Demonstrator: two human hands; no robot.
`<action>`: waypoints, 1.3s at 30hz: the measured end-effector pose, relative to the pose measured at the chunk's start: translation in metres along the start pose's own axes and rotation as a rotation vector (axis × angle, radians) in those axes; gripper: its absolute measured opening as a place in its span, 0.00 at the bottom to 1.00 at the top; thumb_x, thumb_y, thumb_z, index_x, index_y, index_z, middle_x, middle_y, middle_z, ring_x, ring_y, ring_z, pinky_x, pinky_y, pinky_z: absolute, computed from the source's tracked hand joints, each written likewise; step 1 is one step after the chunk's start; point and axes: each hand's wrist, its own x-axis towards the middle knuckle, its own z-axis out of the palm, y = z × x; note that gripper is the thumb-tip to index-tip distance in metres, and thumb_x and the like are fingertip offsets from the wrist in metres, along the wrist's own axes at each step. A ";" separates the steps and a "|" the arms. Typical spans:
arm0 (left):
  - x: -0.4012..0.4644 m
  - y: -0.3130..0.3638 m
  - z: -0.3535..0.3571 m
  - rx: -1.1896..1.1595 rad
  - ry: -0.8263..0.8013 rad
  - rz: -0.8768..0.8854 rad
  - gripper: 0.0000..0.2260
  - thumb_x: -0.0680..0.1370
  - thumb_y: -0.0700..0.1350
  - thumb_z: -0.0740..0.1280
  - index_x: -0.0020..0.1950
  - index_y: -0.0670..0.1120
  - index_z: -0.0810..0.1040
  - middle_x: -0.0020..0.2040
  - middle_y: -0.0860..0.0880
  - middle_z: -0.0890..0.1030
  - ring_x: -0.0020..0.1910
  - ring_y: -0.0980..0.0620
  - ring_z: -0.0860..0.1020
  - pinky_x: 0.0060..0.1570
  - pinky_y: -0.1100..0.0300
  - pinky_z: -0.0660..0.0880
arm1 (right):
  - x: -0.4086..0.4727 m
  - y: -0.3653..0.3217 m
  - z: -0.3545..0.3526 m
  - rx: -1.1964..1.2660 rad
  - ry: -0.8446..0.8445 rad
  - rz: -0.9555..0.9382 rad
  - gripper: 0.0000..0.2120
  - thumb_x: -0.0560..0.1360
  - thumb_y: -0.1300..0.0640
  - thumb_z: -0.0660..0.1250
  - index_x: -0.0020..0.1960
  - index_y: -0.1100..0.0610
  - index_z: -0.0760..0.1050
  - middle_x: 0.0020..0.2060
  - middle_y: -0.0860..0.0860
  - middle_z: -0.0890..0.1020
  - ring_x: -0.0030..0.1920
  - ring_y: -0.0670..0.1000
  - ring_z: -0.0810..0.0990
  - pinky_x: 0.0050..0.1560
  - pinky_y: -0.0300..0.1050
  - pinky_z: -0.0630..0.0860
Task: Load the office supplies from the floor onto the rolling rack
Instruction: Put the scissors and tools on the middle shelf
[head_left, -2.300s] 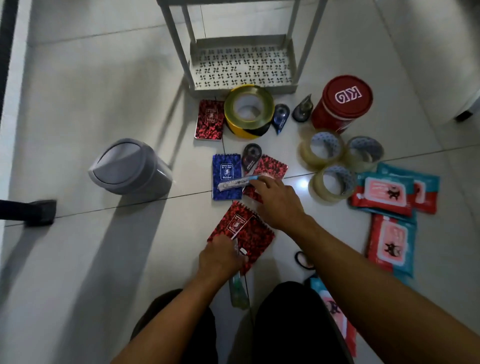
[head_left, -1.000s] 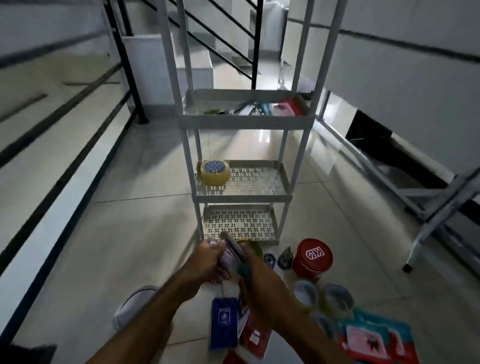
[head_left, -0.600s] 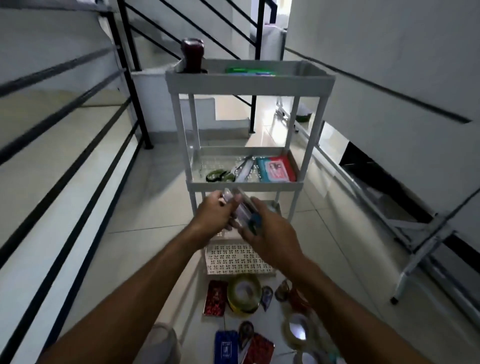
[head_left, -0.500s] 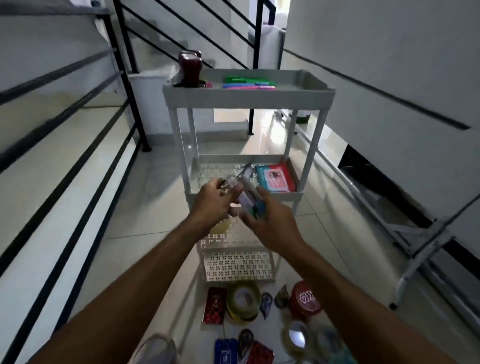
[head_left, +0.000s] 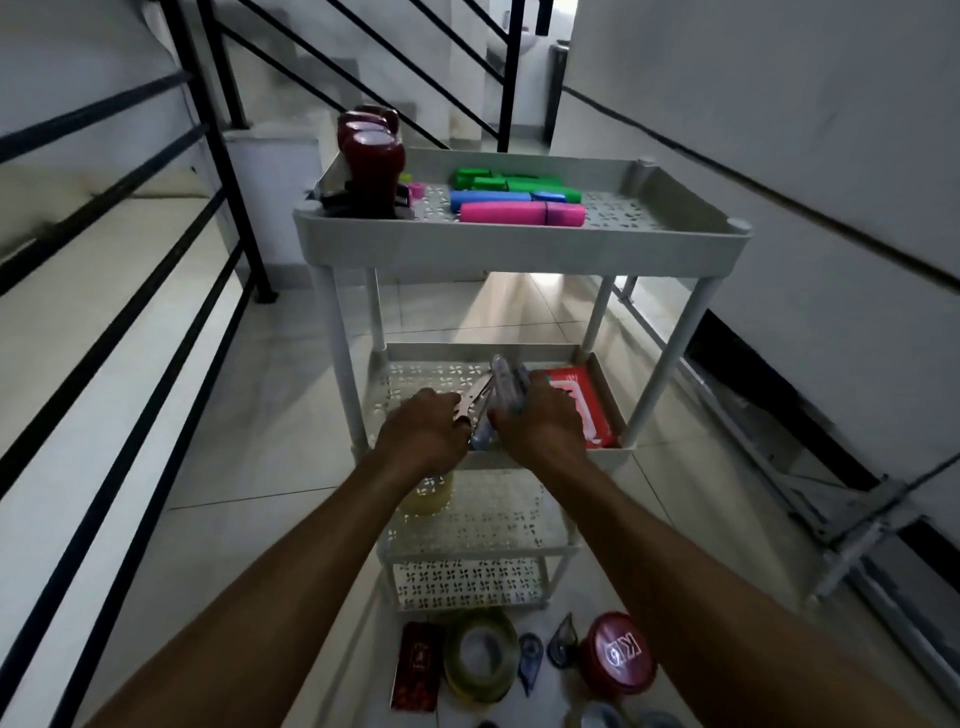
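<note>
- R hand (head_left: 540, 421) curled round a small bunch of slim clear-plastic items (head_left: 506, 387), prob. cutters or pens; tips stick up and fwd past the knuckles; exact no. can't be told, blurred
- L hand (head_left: 423, 431) fingers bent down over the scissors (head_left: 475, 400) lying on the second shelf (head_left: 602, 382); whether it pinches them or just rests on them can't tell
- the bunch sits over the middle of that shelf, just beside the red-and-white wipes pack (head_left: 576, 405) at the R end
- handling, as a guess: slim items light, stiff, smooth plastic, so apt to slide against each other; hold across the middle of the bunch w/ thumb over the top, not by the ends; lay flat, long side along the shelf; perforated floor may snag a narrow tip
- scissors: metal, stiff, heavier for their size; take by the handles, blades shut
- rolling rack (head_left: 519, 244): top tray has highlighters (head_left: 519, 213) and dark red stamps (head_left: 376, 156); a yellowish tape roll (head_left: 428, 493) on the third shelf
- on the floor yet to load: yellow-black tape roll (head_left: 480, 654), red tin (head_left: 621, 660), red notebook (head_left: 415, 665), two correction-tape dispensers (head_left: 530, 660); tin prob. heaviest, wants a whole-hand hold round the side; tape rolls easy via the centre hole
</note>
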 end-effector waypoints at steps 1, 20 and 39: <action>0.002 -0.001 0.002 0.001 -0.006 -0.012 0.14 0.77 0.52 0.63 0.59 0.47 0.77 0.58 0.42 0.76 0.55 0.41 0.76 0.54 0.49 0.75 | 0.002 -0.001 0.003 -0.014 -0.005 0.011 0.26 0.75 0.47 0.70 0.68 0.54 0.66 0.54 0.57 0.79 0.49 0.55 0.80 0.49 0.54 0.81; 0.016 0.004 0.003 0.085 0.002 0.079 0.20 0.78 0.47 0.62 0.70 0.54 0.71 0.68 0.48 0.74 0.65 0.42 0.69 0.64 0.46 0.63 | 0.004 0.007 0.007 -0.413 -0.080 -0.129 0.24 0.77 0.42 0.63 0.70 0.50 0.68 0.61 0.58 0.75 0.63 0.60 0.72 0.62 0.60 0.72; -0.064 0.007 0.044 -0.201 0.446 0.304 0.18 0.78 0.47 0.64 0.67 0.46 0.75 0.64 0.47 0.78 0.64 0.49 0.73 0.66 0.48 0.68 | -0.060 0.047 0.003 -0.287 0.321 -0.480 0.26 0.74 0.48 0.67 0.70 0.53 0.70 0.68 0.56 0.72 0.69 0.56 0.68 0.68 0.53 0.64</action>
